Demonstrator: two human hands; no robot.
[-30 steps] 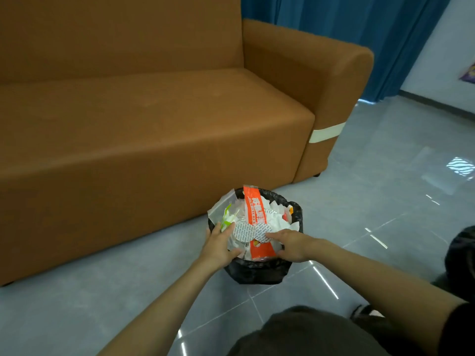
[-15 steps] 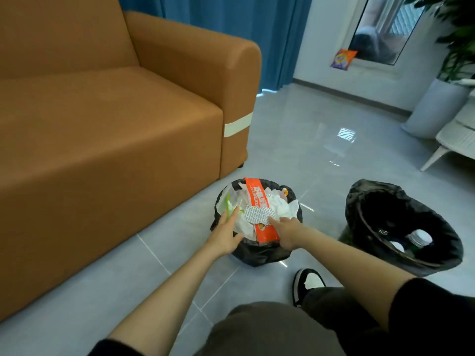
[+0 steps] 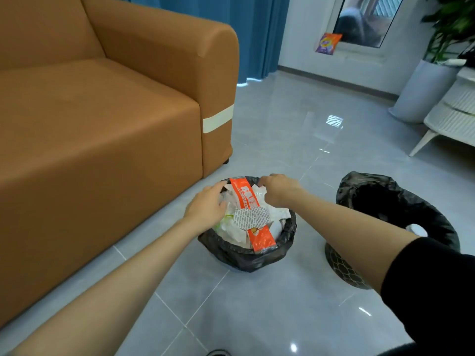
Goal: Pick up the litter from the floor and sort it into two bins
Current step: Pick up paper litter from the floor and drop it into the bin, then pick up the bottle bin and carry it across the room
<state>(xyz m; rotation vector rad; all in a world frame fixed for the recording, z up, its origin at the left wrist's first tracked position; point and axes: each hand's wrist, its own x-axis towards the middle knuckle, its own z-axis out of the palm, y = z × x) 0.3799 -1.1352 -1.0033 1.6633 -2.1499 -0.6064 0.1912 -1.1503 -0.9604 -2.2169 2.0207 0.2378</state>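
Note:
A small bin with a black liner (image 3: pixel 246 255) stands on the grey floor by the sofa's corner. It is heaped with white paper, a long orange wrapper (image 3: pixel 262 240) and a round printed foil lid (image 3: pixel 250 218). My left hand (image 3: pixel 208 206) lies flat on the litter at the bin's left side, fingers spread. My right hand (image 3: pixel 279 190) is at the far rim with its fingers curled down. Its fingertips are hidden, so I cannot tell whether they grip the liner or paper. A second, larger bin with a black liner (image 3: pixel 385 191) stands to the right, with a white object (image 3: pixel 416 229) inside.
The brown sofa (image 3: pixel 102 124) fills the left side. An orange and purple packet (image 3: pixel 327 43) lies by the far window. A pale plant pot (image 3: pixel 421 93) and a white wicker chair (image 3: pixel 452 116) stand at the right. Glossy floor tiles lie between.
The view has swung right, bringing the second bin into sight. My right hand has moved from the near side of the litter to the far rim. My left hand has slid further onto the heap.

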